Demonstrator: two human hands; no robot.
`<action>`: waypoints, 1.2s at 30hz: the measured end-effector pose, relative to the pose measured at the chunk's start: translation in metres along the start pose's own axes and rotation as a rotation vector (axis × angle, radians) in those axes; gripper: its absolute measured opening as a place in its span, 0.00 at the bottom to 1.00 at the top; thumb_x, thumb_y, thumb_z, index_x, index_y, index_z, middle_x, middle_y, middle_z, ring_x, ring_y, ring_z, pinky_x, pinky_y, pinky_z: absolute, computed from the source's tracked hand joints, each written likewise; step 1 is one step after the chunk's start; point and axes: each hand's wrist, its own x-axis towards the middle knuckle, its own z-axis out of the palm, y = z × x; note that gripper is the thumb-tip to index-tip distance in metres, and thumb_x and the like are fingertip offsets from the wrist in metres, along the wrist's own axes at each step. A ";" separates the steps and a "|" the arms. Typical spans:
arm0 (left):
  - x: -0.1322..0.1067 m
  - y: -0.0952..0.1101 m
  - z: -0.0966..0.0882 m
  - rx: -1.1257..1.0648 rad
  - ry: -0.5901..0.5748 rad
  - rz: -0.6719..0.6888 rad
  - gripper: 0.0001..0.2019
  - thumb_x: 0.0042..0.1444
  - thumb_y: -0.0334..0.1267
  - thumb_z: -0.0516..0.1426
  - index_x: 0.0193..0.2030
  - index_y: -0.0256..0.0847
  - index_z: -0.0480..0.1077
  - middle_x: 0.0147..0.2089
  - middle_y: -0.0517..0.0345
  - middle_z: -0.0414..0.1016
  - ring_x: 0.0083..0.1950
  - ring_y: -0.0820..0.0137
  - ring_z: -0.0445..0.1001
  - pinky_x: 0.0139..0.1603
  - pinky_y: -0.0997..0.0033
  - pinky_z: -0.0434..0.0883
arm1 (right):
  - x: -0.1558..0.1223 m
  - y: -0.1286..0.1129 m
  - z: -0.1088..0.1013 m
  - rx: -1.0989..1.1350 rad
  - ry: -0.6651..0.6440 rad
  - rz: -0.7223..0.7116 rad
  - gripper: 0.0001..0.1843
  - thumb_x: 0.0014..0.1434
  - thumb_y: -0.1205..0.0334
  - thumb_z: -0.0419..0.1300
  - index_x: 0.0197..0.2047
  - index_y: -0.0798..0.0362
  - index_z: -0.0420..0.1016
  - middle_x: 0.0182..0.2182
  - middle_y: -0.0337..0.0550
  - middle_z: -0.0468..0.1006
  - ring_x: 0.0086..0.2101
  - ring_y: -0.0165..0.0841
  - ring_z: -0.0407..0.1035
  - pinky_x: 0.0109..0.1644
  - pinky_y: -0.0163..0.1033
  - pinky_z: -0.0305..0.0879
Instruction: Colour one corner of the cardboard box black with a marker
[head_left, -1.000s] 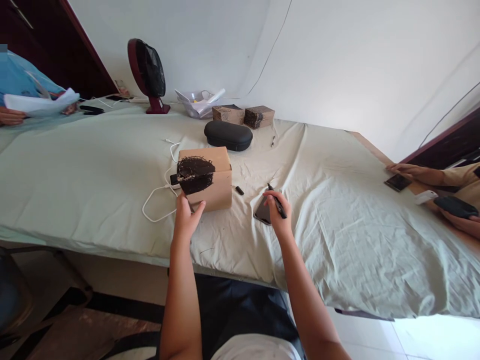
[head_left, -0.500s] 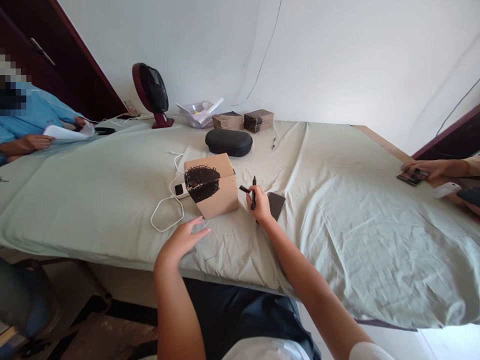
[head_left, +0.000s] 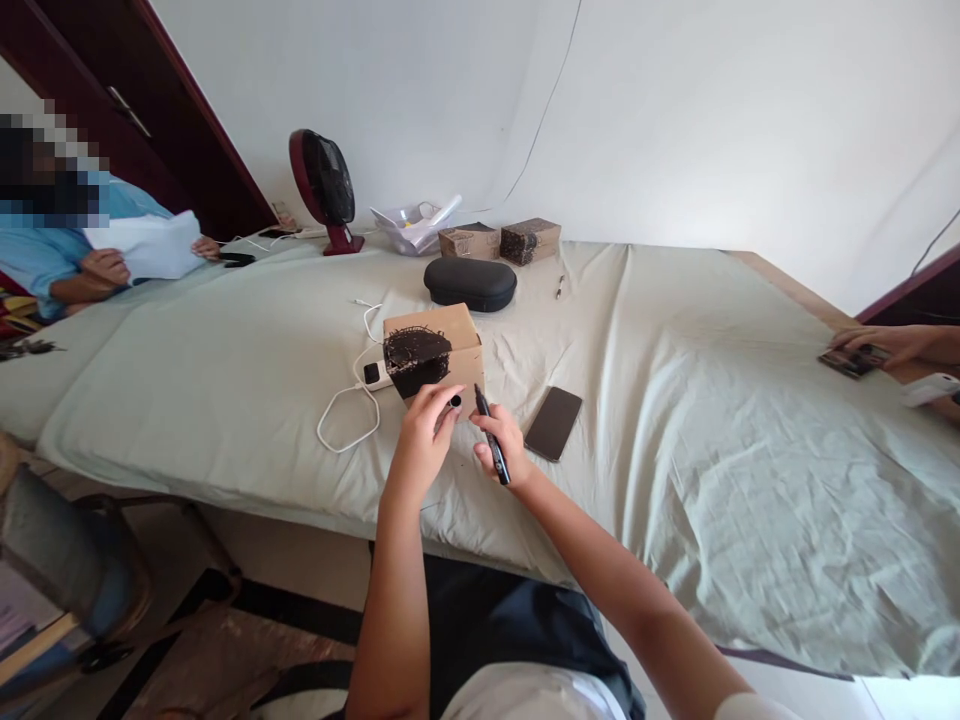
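Two hands: left hand [head_left: 421, 440] and right hand [head_left: 513, 442] close together before the box [head_left: 459, 338], forearms stretched forward and converging.
Cap [head_left: 455, 402]: pinched by left thumb and fingers, seemingly at its sides to leave the round end clear.
Pen [head_left: 493, 442]: gripped right-handed, tip pointing away from the body, probably to keep it off the fingers.
Phone [head_left: 553, 424]: flat on the cloth [head_left: 675, 400], beside the right hand.

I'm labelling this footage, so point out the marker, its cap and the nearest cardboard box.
Marker [head_left: 496, 452], head view: on its dark barrel.
Cap [head_left: 455, 401], head view: on its dark round end.
Nearest cardboard box [head_left: 430, 353], head view: on its black scribbled patch.
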 end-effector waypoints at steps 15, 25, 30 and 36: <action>-0.007 -0.016 -0.005 0.147 0.009 0.216 0.21 0.71 0.28 0.51 0.59 0.51 0.82 0.66 0.48 0.71 0.68 0.59 0.75 0.68 0.52 0.77 | 0.008 -0.017 0.000 0.035 -0.072 -0.102 0.17 0.77 0.55 0.46 0.55 0.49 0.74 0.31 0.42 0.75 0.29 0.38 0.70 0.36 0.46 0.60; -0.012 -0.022 0.003 0.133 -0.189 0.100 0.26 0.64 0.23 0.52 0.60 0.49 0.81 0.62 0.48 0.76 0.65 0.57 0.76 0.71 0.49 0.75 | -0.008 -0.019 0.006 0.067 -0.131 0.093 0.16 0.79 0.55 0.46 0.53 0.48 0.74 0.35 0.44 0.80 0.32 0.37 0.71 0.40 0.45 0.66; -0.015 -0.011 0.004 0.039 -0.190 0.120 0.35 0.59 0.20 0.49 0.69 0.50 0.74 0.66 0.49 0.76 0.70 0.60 0.74 0.75 0.52 0.72 | -0.009 -0.016 0.008 0.055 -0.114 0.083 0.17 0.79 0.54 0.45 0.51 0.49 0.74 0.33 0.45 0.77 0.30 0.37 0.69 0.37 0.44 0.67; -0.019 -0.004 0.001 0.076 -0.287 0.079 0.39 0.57 0.18 0.49 0.71 0.54 0.74 0.64 0.49 0.75 0.66 0.61 0.77 0.68 0.55 0.77 | -0.017 -0.019 0.011 0.113 -0.070 0.175 0.23 0.78 0.46 0.46 0.45 0.48 0.76 0.29 0.42 0.74 0.28 0.36 0.70 0.34 0.42 0.70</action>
